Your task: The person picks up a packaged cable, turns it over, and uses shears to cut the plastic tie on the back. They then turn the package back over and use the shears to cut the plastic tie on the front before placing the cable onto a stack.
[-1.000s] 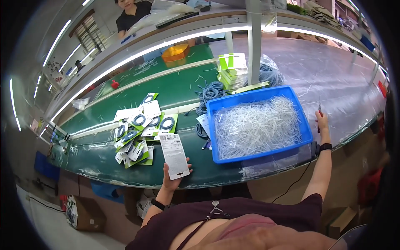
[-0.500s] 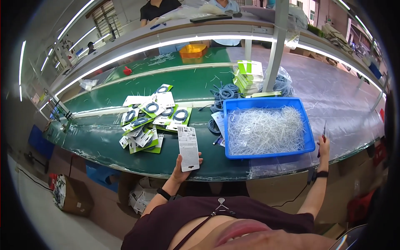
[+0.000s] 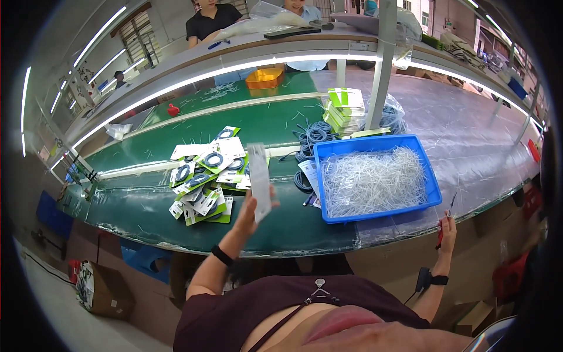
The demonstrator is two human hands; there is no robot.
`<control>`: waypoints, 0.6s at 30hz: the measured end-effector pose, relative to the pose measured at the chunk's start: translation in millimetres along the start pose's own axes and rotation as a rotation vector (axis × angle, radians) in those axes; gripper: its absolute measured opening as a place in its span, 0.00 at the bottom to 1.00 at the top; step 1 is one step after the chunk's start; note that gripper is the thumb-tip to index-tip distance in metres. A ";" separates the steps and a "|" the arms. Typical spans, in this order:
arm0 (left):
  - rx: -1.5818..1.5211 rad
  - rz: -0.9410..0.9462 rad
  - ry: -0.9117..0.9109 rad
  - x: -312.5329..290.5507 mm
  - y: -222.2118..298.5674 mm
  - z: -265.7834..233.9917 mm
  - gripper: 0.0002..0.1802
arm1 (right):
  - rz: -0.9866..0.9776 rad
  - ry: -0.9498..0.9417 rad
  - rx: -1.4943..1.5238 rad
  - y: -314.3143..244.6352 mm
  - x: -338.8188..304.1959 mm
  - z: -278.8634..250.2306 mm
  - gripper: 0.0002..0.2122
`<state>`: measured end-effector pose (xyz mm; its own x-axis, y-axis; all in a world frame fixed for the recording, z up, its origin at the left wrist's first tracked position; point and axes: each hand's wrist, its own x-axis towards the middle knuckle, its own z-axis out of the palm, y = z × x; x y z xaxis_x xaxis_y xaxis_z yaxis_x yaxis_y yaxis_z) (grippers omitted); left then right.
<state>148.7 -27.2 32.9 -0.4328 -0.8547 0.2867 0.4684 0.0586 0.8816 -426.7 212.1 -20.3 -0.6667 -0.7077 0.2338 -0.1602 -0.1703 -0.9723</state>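
My left hand (image 3: 251,208) is closed on a white packaging card (image 3: 258,182), blurred by motion and raised over the near edge of the green table. Just beyond it lies a heap of cable packs (image 3: 205,170), green and white cards with coiled grey-blue cables. At the near right edge of the table, my right hand (image 3: 447,234) grips red-handled scissors (image 3: 451,206), their thin metal blades pointing up and away. Between my hands stands a blue tray (image 3: 381,217) holding many short, clear plastic strips (image 3: 375,182).
Behind the tray are coiled cables (image 3: 316,134) and a stack of green and white cards (image 3: 345,108). A white post (image 3: 382,70) rises there, under a lit shelf. Farther off sit an orange bin (image 3: 264,79) and two people (image 3: 214,20). A cardboard box (image 3: 108,287) stands on the floor.
My left hand has lifted the card away from me, toward the heap. My right hand has drawn slightly back toward me with the scissors. My view has shifted a little.
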 end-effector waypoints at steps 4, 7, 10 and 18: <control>0.485 0.493 0.119 87.7 59.5 13.5 0.40 | 0.047 0.065 0.069 -10.5 -12.5 -0.2 0.20; 0.914 0.357 0.122 157.9 75.5 39.4 0.35 | 0.053 0.025 0.119 -17.5 -28.8 8.8 0.20; 1.175 0.007 -0.245 245.7 65.1 50.2 0.37 | 0.088 0.018 0.084 -20.4 -52.7 5.8 0.21; 1.755 -0.151 -0.626 312.2 -29.3 73.1 0.37 | 0.116 0.060 -0.027 10.8 -78.3 -34.3 0.20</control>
<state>-56.4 -258.1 124.0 -0.7640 -0.6372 -0.1012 -0.6452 0.7540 0.1237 -401.2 289.2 -49.1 -0.7242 -0.6790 0.1202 -0.0985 -0.0707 -0.9926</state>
